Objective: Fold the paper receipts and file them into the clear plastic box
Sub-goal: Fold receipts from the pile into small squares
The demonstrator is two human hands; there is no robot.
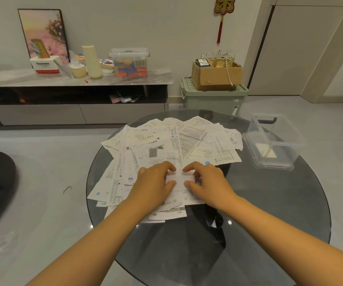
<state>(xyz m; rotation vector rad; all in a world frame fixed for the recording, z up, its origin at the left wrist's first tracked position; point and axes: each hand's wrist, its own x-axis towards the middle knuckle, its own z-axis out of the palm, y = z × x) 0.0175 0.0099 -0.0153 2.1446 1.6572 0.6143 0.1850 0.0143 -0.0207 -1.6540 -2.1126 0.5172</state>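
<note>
Hands, left hand point(156, 178) and right hand point(206, 178), pinch a small folded receipt point(179, 179), seemingly creased flat, over crinkled paper receipts point(166, 141) on round smoked-glass table point(269, 213).

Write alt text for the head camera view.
Both hands, left hand and right hand, pinch a small folded receipt over a spread pile of receipts on a round glass table. An open clear plastic box sits right.

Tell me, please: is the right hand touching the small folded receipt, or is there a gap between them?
Touching. The head view shows the right hand with thumb and forefinger pinching the right end of the folded receipt, no gap visible. The left hand pinches the other end.
</note>
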